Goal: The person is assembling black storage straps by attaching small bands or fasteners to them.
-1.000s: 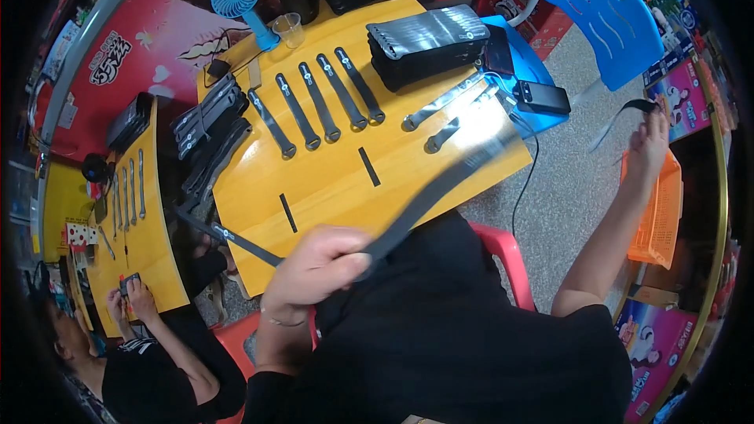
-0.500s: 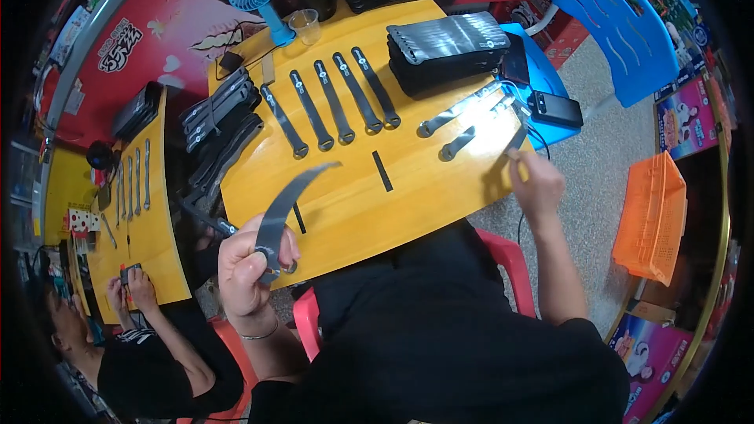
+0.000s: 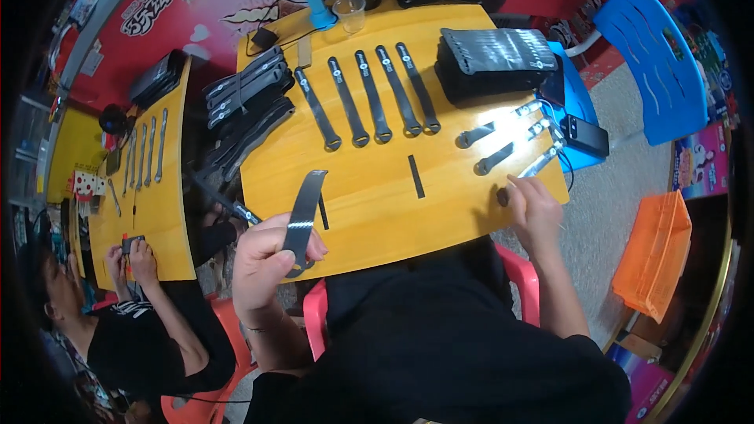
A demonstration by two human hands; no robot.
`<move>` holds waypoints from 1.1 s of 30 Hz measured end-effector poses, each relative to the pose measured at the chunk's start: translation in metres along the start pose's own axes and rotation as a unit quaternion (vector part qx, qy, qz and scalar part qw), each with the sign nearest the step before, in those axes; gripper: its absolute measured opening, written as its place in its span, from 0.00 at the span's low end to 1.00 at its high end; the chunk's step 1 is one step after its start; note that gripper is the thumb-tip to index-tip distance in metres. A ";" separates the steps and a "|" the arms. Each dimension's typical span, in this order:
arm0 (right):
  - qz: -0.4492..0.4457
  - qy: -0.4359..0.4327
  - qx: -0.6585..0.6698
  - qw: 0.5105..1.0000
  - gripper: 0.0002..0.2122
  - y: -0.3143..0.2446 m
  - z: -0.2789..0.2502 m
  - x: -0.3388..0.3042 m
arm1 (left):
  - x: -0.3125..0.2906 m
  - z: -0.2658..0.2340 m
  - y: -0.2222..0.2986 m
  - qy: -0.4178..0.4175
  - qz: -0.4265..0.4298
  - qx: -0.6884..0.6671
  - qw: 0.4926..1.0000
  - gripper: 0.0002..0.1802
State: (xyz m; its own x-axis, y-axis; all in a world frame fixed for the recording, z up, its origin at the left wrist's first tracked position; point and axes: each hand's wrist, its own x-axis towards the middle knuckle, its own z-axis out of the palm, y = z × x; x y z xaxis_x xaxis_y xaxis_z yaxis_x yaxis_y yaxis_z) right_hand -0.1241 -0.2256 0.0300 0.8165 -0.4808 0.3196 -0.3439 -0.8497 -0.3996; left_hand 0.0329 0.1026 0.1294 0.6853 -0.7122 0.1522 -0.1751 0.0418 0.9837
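Note:
My left hand [image 3: 267, 263] pinches a black strap [image 3: 305, 208] by its rounded, slotted end, over the table's front left edge. The strap's free end curves upward. At the right of the yellow table [image 3: 369, 224], my right hand [image 3: 537, 216] has its fingers closed on another black strap [image 3: 542, 161], which lies slanted on the wood, partly covered by the fingers. Just beyond it lie two similar straps, the nearer one [image 3: 499, 157] and the farther one [image 3: 479, 133], their far ends washed out by glare. Several straps [image 3: 363, 94] lie side by side across the middle.
A thick stack of straps [image 3: 499, 51] sits at the back right, with bundles [image 3: 250, 86] at the left edge. A blue fan [image 3: 314, 0] and clear cup [image 3: 350, 16] stand behind. A black device [image 3: 585, 135] rests on a blue chair [image 3: 664, 63]. A co-worker [image 3: 145, 330] sits left.
The view has shifted, so the table appears farther right. My right hand has brought its strap down onto the tabletop beside the other two. My left hand still holds its strap, now turned more upright.

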 end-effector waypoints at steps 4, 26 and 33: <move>0.060 -0.032 0.220 0.973 0.08 -0.023 -0.010 0.030 | -0.003 -0.011 0.002 -0.028 0.021 -0.016 0.999 0.18; -0.213 0.009 0.020 0.977 0.07 -0.046 0.034 0.107 | -0.046 -0.067 -0.012 0.176 0.074 -0.020 0.981 0.25; -0.222 -0.015 -0.119 0.968 0.09 0.007 0.055 0.124 | -0.002 -0.047 -0.005 0.040 0.062 -0.067 0.995 0.14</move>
State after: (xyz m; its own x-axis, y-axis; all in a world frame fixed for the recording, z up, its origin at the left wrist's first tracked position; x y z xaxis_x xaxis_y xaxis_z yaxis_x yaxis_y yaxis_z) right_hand 0.0004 -0.2793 0.0200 0.9200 -0.0526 0.3884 -0.0495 -0.9986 -0.0181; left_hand 0.0661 0.1367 0.1285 0.7196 -0.6373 0.2755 -0.1703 0.2227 0.9599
